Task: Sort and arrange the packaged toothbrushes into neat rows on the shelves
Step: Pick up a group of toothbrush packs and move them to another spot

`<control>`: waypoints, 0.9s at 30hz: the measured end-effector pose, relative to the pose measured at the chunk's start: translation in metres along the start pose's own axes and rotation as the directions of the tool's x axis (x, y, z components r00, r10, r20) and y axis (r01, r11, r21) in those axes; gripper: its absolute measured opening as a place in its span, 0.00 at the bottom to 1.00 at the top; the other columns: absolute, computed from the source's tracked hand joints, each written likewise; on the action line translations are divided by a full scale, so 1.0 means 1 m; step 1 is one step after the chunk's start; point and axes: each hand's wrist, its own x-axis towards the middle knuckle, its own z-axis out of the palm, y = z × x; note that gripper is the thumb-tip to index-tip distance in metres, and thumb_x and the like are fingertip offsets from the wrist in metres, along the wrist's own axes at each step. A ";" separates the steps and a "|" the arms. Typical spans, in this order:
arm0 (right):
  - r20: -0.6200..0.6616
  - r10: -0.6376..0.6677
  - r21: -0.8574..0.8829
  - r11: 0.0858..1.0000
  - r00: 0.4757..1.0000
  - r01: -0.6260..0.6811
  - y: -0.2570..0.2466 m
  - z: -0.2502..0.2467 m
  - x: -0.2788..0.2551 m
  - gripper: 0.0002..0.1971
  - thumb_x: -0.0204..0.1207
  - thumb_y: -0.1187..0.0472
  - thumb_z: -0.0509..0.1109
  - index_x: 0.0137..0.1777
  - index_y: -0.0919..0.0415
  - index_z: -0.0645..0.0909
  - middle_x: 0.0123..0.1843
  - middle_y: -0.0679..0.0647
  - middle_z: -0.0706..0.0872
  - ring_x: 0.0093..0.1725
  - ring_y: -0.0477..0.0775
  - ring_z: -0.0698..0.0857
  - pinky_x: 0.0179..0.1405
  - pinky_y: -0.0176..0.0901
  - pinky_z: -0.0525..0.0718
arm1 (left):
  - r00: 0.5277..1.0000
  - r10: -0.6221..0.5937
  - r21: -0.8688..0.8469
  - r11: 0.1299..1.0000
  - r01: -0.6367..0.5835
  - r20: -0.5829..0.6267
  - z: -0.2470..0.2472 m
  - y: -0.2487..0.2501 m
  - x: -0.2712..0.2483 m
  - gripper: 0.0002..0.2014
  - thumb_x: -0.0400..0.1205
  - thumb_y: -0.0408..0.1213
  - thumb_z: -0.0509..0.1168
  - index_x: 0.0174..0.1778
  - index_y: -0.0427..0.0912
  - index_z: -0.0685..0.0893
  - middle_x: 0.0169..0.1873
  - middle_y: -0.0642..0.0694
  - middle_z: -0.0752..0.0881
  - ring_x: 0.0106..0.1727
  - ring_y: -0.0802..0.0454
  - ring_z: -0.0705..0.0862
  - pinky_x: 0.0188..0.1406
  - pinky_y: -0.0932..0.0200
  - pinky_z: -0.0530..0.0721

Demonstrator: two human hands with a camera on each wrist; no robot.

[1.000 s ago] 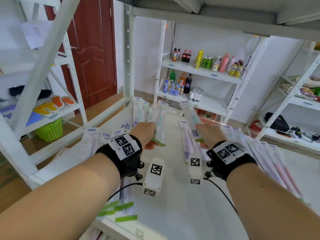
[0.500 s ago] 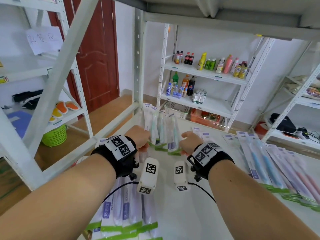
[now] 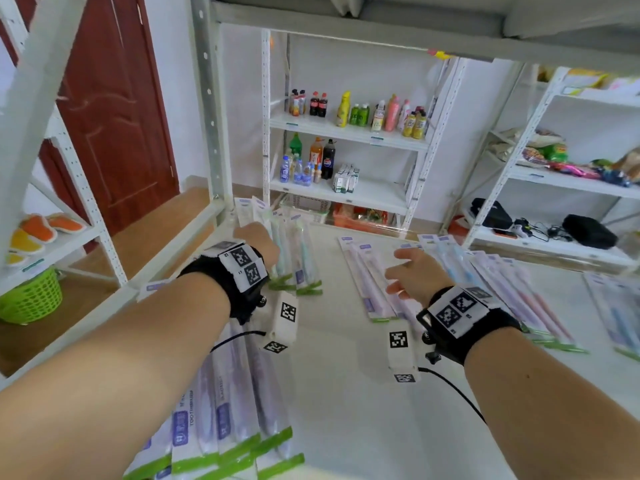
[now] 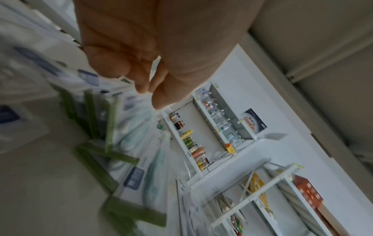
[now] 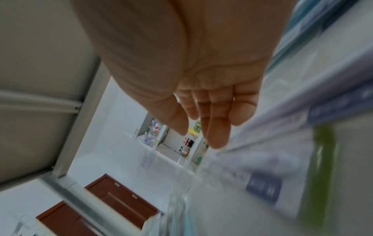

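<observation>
Toothbrushes in clear green-ended packets (image 3: 294, 251) fan from my left hand (image 3: 258, 242) pinching them; they could slip askew while my right hand (image 3: 414, 273) hovers spread, empty.

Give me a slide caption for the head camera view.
Left hand grips a bunch of packaged toothbrushes while the open right hand hovers over a row on the shelf.

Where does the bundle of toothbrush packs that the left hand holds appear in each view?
Head: toothbrush packs left of centre, just beyond the left hand.
Left wrist: lower centre, fanning out below the fingers.
Right wrist: cannot tell; the packs there are blurred.
Shared landmark: drinks shelf.
</observation>
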 end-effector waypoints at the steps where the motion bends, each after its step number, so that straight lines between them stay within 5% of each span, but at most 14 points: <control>1: -0.058 0.001 0.031 1.000 0.998 0.001 0.007 -0.012 -0.001 0.23 0.76 0.69 0.66 0.71 0.61 0.70 0.53 0.62 0.85 0.31 0.52 0.85 0.28 0.40 0.78 | 0.999 0.028 0.006 1.000 -0.028 -0.019 0.003 0.008 -0.003 0.18 0.84 0.36 0.58 0.68 0.32 0.74 0.66 0.36 0.78 0.67 0.39 0.77 0.64 0.52 0.75; 5: -0.282 0.014 0.096 0.995 0.959 0.014 0.033 -0.067 0.000 0.20 0.75 0.70 0.66 0.67 0.63 0.75 0.50 0.61 0.85 0.32 0.51 0.82 0.29 0.38 0.75 | 0.954 0.258 -0.011 0.966 -0.259 0.154 0.031 0.056 -0.022 0.20 0.85 0.35 0.56 0.72 0.30 0.73 0.72 0.35 0.74 0.72 0.42 0.73 0.69 0.55 0.70; 10: -0.454 -0.022 -0.171 0.983 0.891 -0.062 0.075 -0.132 0.004 0.18 0.76 0.64 0.65 0.66 0.56 0.78 0.60 0.60 0.85 0.50 0.58 0.81 0.51 0.45 0.77 | 0.861 0.364 0.015 0.919 -0.394 0.354 0.084 0.112 -0.036 0.27 0.85 0.43 0.56 0.81 0.43 0.61 0.81 0.43 0.61 0.79 0.46 0.64 0.72 0.62 0.64; 13: -0.382 0.063 -0.311 0.931 0.922 -0.192 0.101 -0.162 0.011 0.21 0.76 0.57 0.66 0.70 0.51 0.75 0.66 0.59 0.82 0.63 0.64 0.79 0.67 0.54 0.75 | 0.859 0.303 0.046 0.935 -0.352 0.413 0.107 0.133 -0.035 0.32 0.84 0.50 0.58 0.82 0.47 0.56 0.82 0.45 0.57 0.81 0.46 0.60 0.76 0.59 0.61; 17: -0.285 0.151 -0.388 0.885 0.946 -0.259 0.126 -0.190 0.016 0.26 0.77 0.51 0.67 0.74 0.52 0.71 0.75 0.57 0.75 0.70 0.63 0.75 0.68 0.50 0.71 | 0.834 0.337 0.109 0.900 -0.421 0.437 0.125 0.157 -0.039 0.29 0.85 0.48 0.57 0.81 0.44 0.60 0.81 0.45 0.60 0.81 0.47 0.60 0.76 0.60 0.59; 22: -0.096 0.133 -0.405 0.900 0.987 -0.160 0.141 -0.203 0.018 0.32 0.77 0.46 0.68 0.78 0.55 0.66 0.79 0.57 0.69 0.76 0.59 0.69 0.72 0.48 0.67 | 0.822 0.385 0.055 0.893 -0.447 0.420 0.140 0.188 -0.046 0.29 0.83 0.48 0.60 0.80 0.49 0.63 0.79 0.44 0.66 0.77 0.46 0.67 0.71 0.61 0.66; 27: 0.051 0.039 -0.463 0.886 0.998 -0.011 0.138 -0.201 0.021 0.36 0.75 0.42 0.69 0.80 0.53 0.63 0.82 0.58 0.62 0.80 0.58 0.63 0.76 0.49 0.61 | 0.848 0.386 0.194 0.859 -0.474 0.363 0.169 0.221 -0.048 0.37 0.79 0.62 0.57 0.82 0.55 0.51 0.82 0.37 0.51 0.81 0.33 0.52 0.79 0.40 0.57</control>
